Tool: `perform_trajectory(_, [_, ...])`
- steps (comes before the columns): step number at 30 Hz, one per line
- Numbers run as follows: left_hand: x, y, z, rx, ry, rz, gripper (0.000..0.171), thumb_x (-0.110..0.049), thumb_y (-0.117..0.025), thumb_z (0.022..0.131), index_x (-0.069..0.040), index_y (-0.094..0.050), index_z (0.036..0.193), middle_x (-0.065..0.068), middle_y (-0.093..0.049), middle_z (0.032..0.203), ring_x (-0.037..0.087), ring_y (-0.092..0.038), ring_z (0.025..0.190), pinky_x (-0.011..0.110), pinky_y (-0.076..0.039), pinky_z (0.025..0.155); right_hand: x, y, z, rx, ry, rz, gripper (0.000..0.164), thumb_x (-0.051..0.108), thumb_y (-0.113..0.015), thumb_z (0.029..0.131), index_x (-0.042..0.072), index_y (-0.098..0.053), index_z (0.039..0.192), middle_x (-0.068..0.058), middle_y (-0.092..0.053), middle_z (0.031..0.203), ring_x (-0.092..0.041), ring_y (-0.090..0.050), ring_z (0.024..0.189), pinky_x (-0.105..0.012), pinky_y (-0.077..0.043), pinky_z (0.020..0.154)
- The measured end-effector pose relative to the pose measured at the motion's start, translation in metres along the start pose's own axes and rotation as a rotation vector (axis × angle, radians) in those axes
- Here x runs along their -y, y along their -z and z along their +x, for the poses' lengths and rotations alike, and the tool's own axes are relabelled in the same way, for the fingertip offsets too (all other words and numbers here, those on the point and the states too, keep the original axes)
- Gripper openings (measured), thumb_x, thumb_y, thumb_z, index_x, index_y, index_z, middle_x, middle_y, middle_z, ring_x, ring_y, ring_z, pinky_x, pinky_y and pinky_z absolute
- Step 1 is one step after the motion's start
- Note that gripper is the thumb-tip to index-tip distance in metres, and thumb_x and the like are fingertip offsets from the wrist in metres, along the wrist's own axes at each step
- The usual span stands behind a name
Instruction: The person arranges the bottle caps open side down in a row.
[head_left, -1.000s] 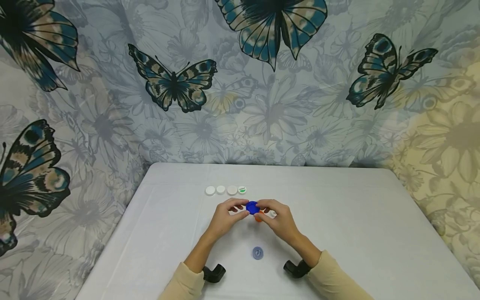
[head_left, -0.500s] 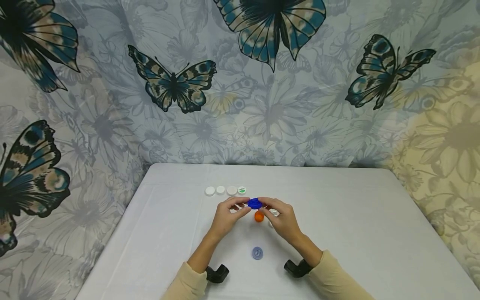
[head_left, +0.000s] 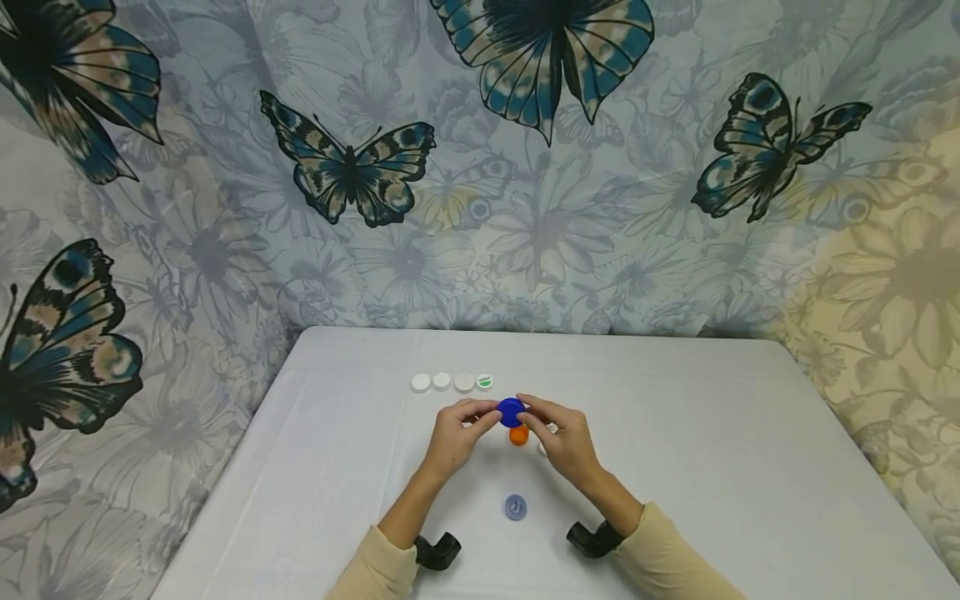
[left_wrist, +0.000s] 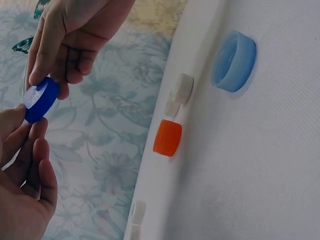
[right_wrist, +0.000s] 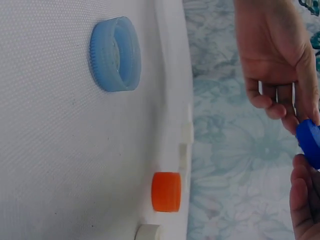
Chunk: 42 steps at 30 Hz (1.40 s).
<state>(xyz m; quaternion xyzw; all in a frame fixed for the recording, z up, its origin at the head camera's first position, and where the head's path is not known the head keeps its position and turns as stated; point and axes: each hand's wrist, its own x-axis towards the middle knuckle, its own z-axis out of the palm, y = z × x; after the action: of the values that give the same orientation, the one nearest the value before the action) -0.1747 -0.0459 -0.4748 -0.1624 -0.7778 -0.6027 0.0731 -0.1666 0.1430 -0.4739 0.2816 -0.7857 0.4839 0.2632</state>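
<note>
A dark blue bottle cap point(head_left: 512, 412) is held up over the table between both hands. My left hand point(head_left: 454, 435) pinches its left edge between thumb and fingers. On the other edge, my right hand point(head_left: 564, 435) has thumb and fingertips on it, also in a pinch. The left wrist view shows the cap point(left_wrist: 41, 100) tilted, with thumbs on one face. Just below it in the head view, an orange cap point(head_left: 518, 436) rests on the table. Nearer the person lies a light blue cap point(head_left: 515, 507), its hollow side facing up.
A row of several white caps point(head_left: 464, 382) lies farther back, one with a green mark point(head_left: 484, 382). Beside the orange cap, white caps point(left_wrist: 184, 89) are partly hidden by the right hand in the head view. Butterfly-patterned cloth point(head_left: 540, 250) hangs behind the white table point(head_left: 675, 417).
The dark blue cap has been turned over in the fingers, from its hollow side through edge-on to its smooth face. It has shifted slightly right, uncovering more of the orange cap.
</note>
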Motion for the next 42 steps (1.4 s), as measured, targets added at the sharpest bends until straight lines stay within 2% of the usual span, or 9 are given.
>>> perform_trajectory(5, [0.002, 0.0, 0.0, 0.008, 0.023, -0.024, 0.023, -0.017, -0.068, 0.091, -0.004, -0.073, 0.11, 0.013, -0.075, 0.088, 0.014, -0.066, 0.08, 0.018, -0.052, 0.073, -0.002, 0.002, -0.002, 0.104, -0.084, 0.005, 0.033, 0.0, -0.075, 0.081, -0.004, -0.069, 0.114, -0.009, -0.073, 0.081, -0.011, -0.063, 0.066, -0.018, -0.053, 0.063])
perform_trajectory(9, [0.002, 0.001, 0.0, 0.044, 0.051, -0.002, 0.025, -0.019, -0.068, 0.092, -0.005, -0.073, 0.111, 0.012, -0.075, 0.09, 0.01, -0.065, 0.08, 0.018, -0.051, 0.073, -0.003, 0.003, -0.002, 0.164, -0.138, 0.003, 0.04, 0.005, -0.078, 0.079, -0.004, -0.068, 0.116, -0.004, -0.069, 0.079, -0.005, -0.057, 0.069, -0.02, -0.052, 0.062])
perform_trajectory(12, [0.001, 0.003, 0.0, 0.093, 0.045, 0.035, 0.029, -0.019, -0.073, 0.087, -0.006, -0.072, 0.113, 0.011, -0.073, 0.09, 0.009, -0.061, 0.08, 0.019, -0.05, 0.073, -0.004, 0.004, -0.002, 0.157, -0.171, -0.003, 0.037, 0.007, -0.078, 0.079, -0.001, -0.07, 0.114, -0.004, -0.069, 0.083, -0.011, -0.06, 0.071, -0.02, -0.053, 0.064])
perform_trajectory(16, [0.001, 0.005, 0.001, 0.146, 0.014, 0.086, 0.036, -0.019, -0.077, 0.083, -0.005, -0.071, 0.115, 0.01, -0.072, 0.089, 0.016, -0.062, 0.082, 0.022, -0.049, 0.074, -0.005, 0.004, -0.003, 0.142, -0.203, 0.027, 0.033, 0.008, -0.079, 0.078, 0.0, -0.071, 0.11, -0.008, -0.068, 0.093, -0.023, -0.063, 0.081, -0.023, -0.056, 0.068])
perform_trajectory(21, [0.003, 0.006, 0.003, 0.162, -0.008, 0.157, 0.035, -0.023, -0.077, 0.083, -0.007, -0.072, 0.114, 0.007, -0.071, 0.093, 0.023, -0.062, 0.088, 0.025, -0.049, 0.076, -0.007, 0.004, -0.002, 0.158, -0.215, 0.048, 0.032, 0.008, -0.078, 0.079, -0.002, -0.071, 0.109, -0.011, -0.069, 0.097, -0.025, -0.065, 0.082, -0.026, -0.057, 0.07])
perform_trajectory(25, [0.003, 0.006, 0.009, 0.175, -0.025, 0.211, 0.035, -0.024, -0.078, 0.083, -0.008, -0.072, 0.113, 0.005, -0.071, 0.101, 0.022, -0.061, 0.094, 0.027, -0.05, 0.078, -0.009, 0.006, 0.001, 0.177, -0.24, 0.04, 0.032, 0.005, -0.078, 0.079, -0.002, -0.071, 0.109, -0.012, -0.07, 0.097, -0.03, -0.064, 0.08, -0.026, -0.057, 0.069])
perform_trajectory(33, [0.01, 0.004, 0.029, 0.202, -0.083, 0.354, 0.034, -0.023, -0.076, 0.085, -0.006, -0.071, 0.114, 0.008, -0.072, 0.105, 0.021, -0.06, 0.093, 0.032, -0.053, 0.077, -0.022, 0.006, 0.02, 0.257, -0.298, -0.03, 0.035, 0.009, -0.079, 0.079, -0.003, -0.07, 0.111, -0.013, -0.07, 0.098, -0.027, -0.064, 0.083, -0.03, -0.057, 0.071])
perform_trajectory(37, [0.019, 0.001, 0.046, 0.219, -0.062, 0.441, 0.036, -0.024, -0.075, 0.085, -0.007, -0.07, 0.116, 0.007, -0.071, 0.104, 0.021, -0.059, 0.094, 0.03, -0.051, 0.078, -0.037, 0.005, 0.034, 0.323, -0.291, -0.08, 0.037, 0.009, -0.079, 0.079, -0.005, -0.069, 0.112, -0.015, -0.069, 0.098, -0.027, -0.063, 0.084, -0.03, -0.057, 0.07])
perform_trajectory(42, [0.031, -0.003, 0.07, 0.264, -0.003, 0.526, 0.039, -0.028, -0.074, 0.086, -0.008, -0.069, 0.12, 0.007, -0.07, 0.104, 0.022, -0.058, 0.097, 0.029, -0.048, 0.081, -0.058, 0.002, 0.054, 0.413, -0.315, -0.159, 0.039, 0.01, -0.079, 0.08, -0.004, -0.068, 0.114, -0.014, -0.069, 0.1, -0.028, -0.061, 0.087, -0.03, -0.054, 0.071])
